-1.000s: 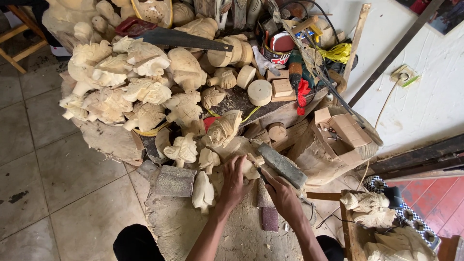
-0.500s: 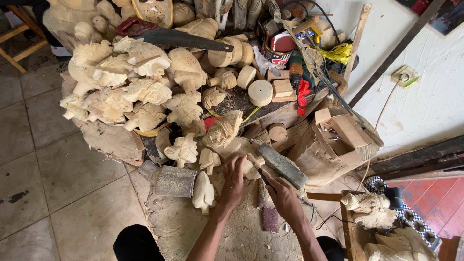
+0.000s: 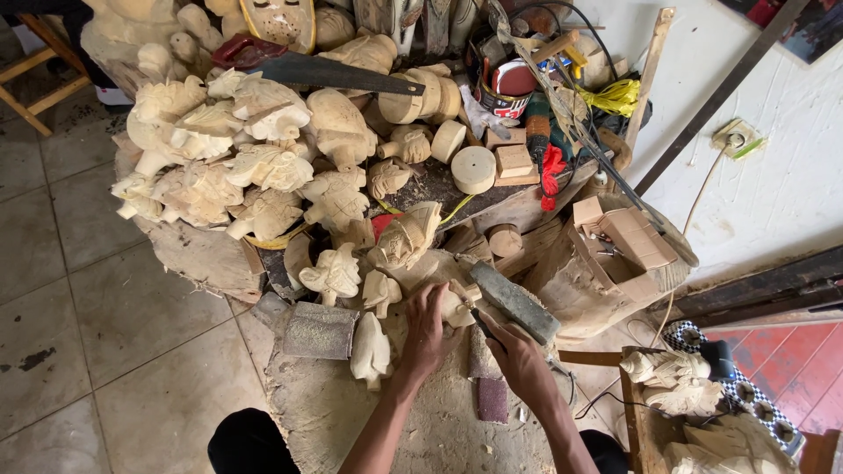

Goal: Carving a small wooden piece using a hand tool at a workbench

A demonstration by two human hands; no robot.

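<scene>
Two hands at it: left hand (image 3: pixel 426 329) clamped around the small carving (image 3: pixel 457 307), pinning it steady; right hand (image 3: pixel 514 351) beside it, fingers wrapped tight on the mallet (image 3: pixel 514 303).

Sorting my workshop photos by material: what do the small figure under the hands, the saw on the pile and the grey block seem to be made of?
Small carved figure: pale, unfinished wood, matte like the other carvings. Handsaw: dark metal blade, reddish handle, probably plastic or painted wood. Grey block: rough and dull; stone or worn wood, hard to tell.
</scene>
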